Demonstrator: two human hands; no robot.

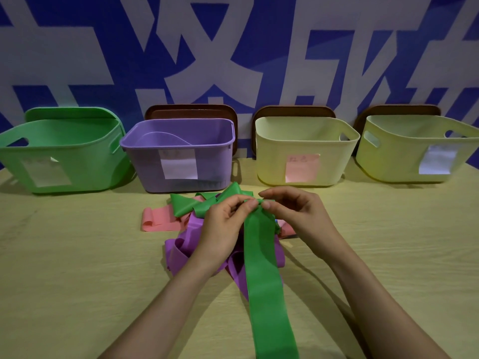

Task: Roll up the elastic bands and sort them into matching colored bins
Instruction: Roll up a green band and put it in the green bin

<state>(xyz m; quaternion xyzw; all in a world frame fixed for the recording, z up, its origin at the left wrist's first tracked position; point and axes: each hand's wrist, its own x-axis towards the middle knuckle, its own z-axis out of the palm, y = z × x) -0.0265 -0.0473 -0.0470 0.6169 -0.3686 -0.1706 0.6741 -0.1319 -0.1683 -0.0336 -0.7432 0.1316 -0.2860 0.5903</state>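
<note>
Centre of frame: a flat, wide green band (261,268) runs as a smooth strip from the bottom edge up to mid-frame, where its far end is bunched; more green loops fold behind the fingers. The left hand (225,224) and right hand (298,216) each hold that end in a narrow pinching grip, fingertips nearly meeting. Beneath lies a tangle of purple bands (181,252) and a pink band (160,218). Along the upper edge of the surface (77,255) stand a green bin (85,151), purple bin (145,167) and two pale yellow bins (331,161) (388,161), all open-topped. Bare surface extends left and right of the pile.
</note>
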